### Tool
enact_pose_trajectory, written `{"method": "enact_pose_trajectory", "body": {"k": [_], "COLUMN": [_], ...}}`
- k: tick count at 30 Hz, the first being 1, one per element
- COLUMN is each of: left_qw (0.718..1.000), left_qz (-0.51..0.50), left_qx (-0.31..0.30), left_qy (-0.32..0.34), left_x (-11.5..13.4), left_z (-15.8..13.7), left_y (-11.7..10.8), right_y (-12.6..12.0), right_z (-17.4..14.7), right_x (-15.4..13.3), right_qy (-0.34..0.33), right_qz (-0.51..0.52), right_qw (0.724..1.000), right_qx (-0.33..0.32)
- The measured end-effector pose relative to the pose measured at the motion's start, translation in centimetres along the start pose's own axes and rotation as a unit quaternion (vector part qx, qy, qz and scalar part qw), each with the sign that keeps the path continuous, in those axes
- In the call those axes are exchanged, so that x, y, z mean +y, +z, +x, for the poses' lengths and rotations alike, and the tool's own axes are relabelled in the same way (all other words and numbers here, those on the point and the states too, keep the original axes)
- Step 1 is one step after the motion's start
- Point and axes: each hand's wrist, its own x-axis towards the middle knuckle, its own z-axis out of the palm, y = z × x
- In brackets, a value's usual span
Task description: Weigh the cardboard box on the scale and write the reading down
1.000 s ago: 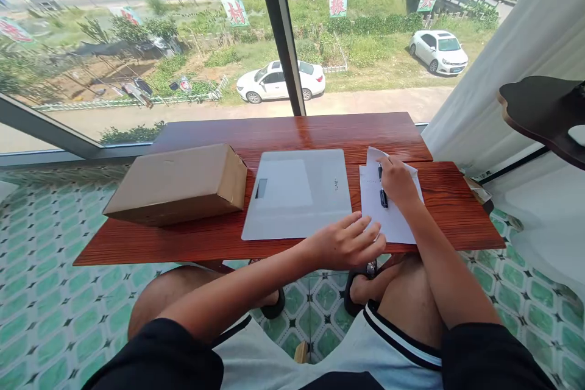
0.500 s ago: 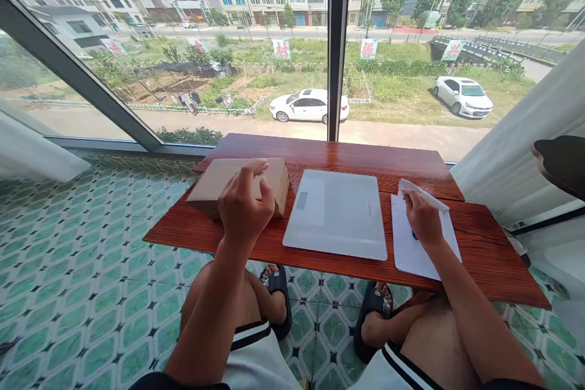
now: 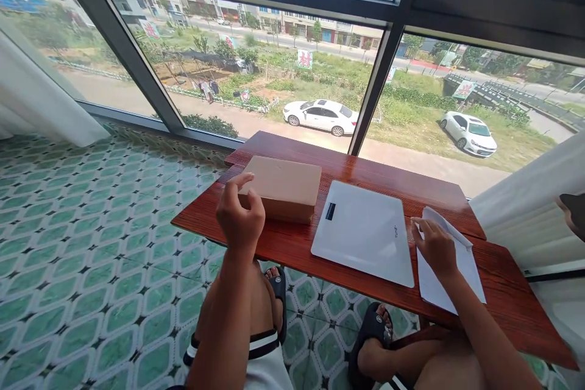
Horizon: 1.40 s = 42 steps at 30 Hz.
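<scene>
My left hand (image 3: 240, 214) hovers raised above the near left part of the red wooden table (image 3: 292, 247), fingers loosely curled and apart, holding nothing, just in front of a brown cardboard box (image 3: 284, 188). My right hand (image 3: 435, 247) rests on white paper sheets (image 3: 457, 271) at the table's right side; the pen seen earlier is hidden under it. A flat white scale (image 3: 364, 232) with a small dark display lies between box and papers.
Green patterned floor tiles (image 3: 91, 256) spread to the left and under the table. Large windows (image 3: 274, 61) with dark frames stand right behind the table. White curtains (image 3: 530, 207) hang at the right and far left. My knees and black sandals are under the table.
My left hand left the near edge by the papers, swung left and rose before the box. The view turned left and tilted up. My right hand stayed on the papers.
</scene>
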Motion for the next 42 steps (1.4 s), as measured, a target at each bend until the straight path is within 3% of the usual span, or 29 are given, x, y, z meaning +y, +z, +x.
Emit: {"method": "enact_pose_trajectory", "body": {"k": [4, 9, 12, 16, 19, 22, 29, 35, 42], "left_qw": [0.999, 0.997, 0.993, 0.985, 0.981, 0.974, 0.955, 0.937, 0.936], "left_qz": [-0.010, -0.005, 0.008, 0.010, -0.003, -0.020, -0.032, -0.033, -0.031], "left_qx": [0.006, 0.000, -0.009, -0.042, -0.062, -0.081, -0.126, -0.157, -0.160], "left_qy": [-0.035, -0.074, -0.114, -0.167, -0.182, -0.211, -0.265, -0.310, -0.312], "left_x": [-1.3, -3.0, -4.2, -5.1, -5.3, -5.5, -4.7, -4.1, -3.9], "left_z": [0.7, 1.3, 1.4, 1.0, 0.6, 0.3, 0.3, 0.6, 0.6], "left_y": [-1.3, -2.0, -1.7, -0.8, -0.2, 0.2, 0.3, 0.1, 0.1], "right_y": [-0.6, -1.2, -0.9, 0.9, 2.4, 3.1, 2.2, 1.8, 1.5], "right_z": [2.1, 6.3, 8.7, 10.8, 11.6, 11.9, 12.2, 12.2, 12.3], "right_x": [-2.6, -9.1, -13.9, -19.4, -22.2, -24.0, -25.8, -26.0, -26.2], "right_qy": [0.018, 0.087, 0.152, 0.233, 0.258, 0.277, 0.236, 0.255, 0.258], "right_qz": [0.047, 0.206, 0.349, 0.505, 0.547, 0.565, 0.614, 0.597, 0.589], "right_qw": [0.999, 0.974, 0.924, 0.828, 0.784, 0.758, 0.733, 0.739, 0.742], "right_qx": [0.021, 0.034, 0.019, -0.075, -0.140, -0.172, -0.170, -0.180, -0.190]}}
